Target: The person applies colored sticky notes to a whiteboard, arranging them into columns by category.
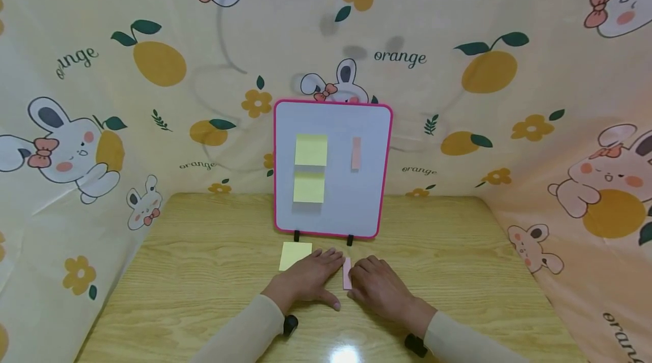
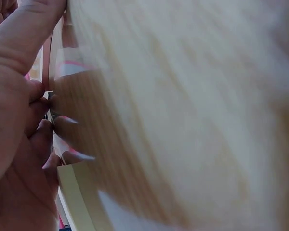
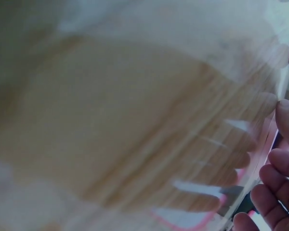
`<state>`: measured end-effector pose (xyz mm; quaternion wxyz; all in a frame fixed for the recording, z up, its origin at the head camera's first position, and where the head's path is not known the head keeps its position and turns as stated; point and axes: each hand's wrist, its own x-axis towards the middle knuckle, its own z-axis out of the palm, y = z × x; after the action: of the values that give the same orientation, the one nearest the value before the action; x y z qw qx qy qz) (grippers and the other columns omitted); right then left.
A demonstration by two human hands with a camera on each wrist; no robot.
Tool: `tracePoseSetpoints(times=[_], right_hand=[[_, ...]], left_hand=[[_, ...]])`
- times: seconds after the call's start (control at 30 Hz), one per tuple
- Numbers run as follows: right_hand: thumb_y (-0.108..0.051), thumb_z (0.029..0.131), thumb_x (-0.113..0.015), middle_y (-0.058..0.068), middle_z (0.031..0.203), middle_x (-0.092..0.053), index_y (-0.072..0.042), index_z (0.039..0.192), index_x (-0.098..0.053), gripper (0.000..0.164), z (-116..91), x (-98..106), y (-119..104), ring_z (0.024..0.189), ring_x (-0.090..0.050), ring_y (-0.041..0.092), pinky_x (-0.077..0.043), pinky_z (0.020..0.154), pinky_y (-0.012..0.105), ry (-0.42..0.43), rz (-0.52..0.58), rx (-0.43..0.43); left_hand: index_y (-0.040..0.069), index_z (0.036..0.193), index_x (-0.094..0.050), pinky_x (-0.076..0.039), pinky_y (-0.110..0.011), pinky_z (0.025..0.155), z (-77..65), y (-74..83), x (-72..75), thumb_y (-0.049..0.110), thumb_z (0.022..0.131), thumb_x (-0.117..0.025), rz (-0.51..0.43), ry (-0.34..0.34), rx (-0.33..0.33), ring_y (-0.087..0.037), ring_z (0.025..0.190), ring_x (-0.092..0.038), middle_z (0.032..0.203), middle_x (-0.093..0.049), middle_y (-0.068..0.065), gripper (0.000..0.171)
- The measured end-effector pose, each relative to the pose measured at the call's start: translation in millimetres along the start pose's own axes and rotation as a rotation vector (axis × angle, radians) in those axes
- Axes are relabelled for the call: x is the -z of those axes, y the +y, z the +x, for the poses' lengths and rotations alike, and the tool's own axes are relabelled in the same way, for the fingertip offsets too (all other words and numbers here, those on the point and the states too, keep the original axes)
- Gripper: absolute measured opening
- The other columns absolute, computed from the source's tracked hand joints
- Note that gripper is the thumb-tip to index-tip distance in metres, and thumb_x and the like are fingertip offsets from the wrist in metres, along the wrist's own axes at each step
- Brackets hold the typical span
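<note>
A narrow pink sticky note pad (image 1: 347, 275) lies lengthwise on the wooden table (image 1: 204, 272). My left hand (image 1: 308, 276) rests palm down beside it, fingers straight, the fingertips right at the pad's upper left edge. From the other side my right hand (image 1: 382, 285) grips the pad's lower right edge with thumb and curled fingers; the fingers partly hide this contact. A yellow square sticky note pad (image 1: 294, 252) lies partly under my left hand. In the right wrist view the thumb (image 3: 285, 118) points down at the tabletop.
Behind my hands a pink-rimmed whiteboard (image 1: 346, 204) stands upright on black feet (image 1: 297, 235). It bears an upper yellow note (image 1: 311, 150), a lower yellow note (image 1: 308, 188) and a pink strip note (image 1: 356, 153). Patterned cloth (image 1: 423, 6) encloses the table's back and sides.
</note>
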<state>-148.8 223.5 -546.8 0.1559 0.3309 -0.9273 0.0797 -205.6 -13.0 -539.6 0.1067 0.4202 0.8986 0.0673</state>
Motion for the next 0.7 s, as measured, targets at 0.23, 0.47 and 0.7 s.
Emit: tracePoseSetpoints(times=[0.23,0.47,0.7], right_hand=[[-0.038,0.092,-0.081,-0.004,0.109,-0.071,-0.019,0.1,-0.069,0.024,2.9,-1.1,-0.1,0.103,-0.062,0.016,-0.053,0.082,0.035,-0.008,-0.012,0.012],[-0.038,0.093,-0.08,-0.004,0.107,-0.07,-0.018,0.1,-0.068,0.025,5.1,0.2,-1.3,0.101,-0.061,0.016,-0.052,0.081,0.035,-0.016,-0.017,0.007],[-0.038,0.094,-0.08,-0.003,0.108,-0.069,-0.018,0.099,-0.066,0.025,6.6,1.3,-2.9,0.101,-0.06,0.017,-0.051,0.081,0.036,-0.036,-0.025,-0.008]], left_hand=[[0.013,0.166,-0.034,-0.022,-0.041,0.134,-0.3,0.7,1.5,0.077,0.081,-0.072,-0.01,-0.006,0.003,-0.02,0.162,-0.025,0.173,-0.033,-0.001,0.113],[0.013,0.166,-0.035,-0.022,-0.041,0.134,0.1,0.4,1.1,0.076,0.081,-0.073,-0.014,-0.003,0.005,-0.02,0.162,-0.025,0.172,-0.034,-0.001,0.112],[0.013,0.166,-0.035,-0.021,-0.041,0.134,-0.2,0.4,1.5,0.076,0.081,-0.073,-0.023,-0.007,0.005,-0.02,0.162,-0.025,0.172,-0.034,-0.001,0.112]])
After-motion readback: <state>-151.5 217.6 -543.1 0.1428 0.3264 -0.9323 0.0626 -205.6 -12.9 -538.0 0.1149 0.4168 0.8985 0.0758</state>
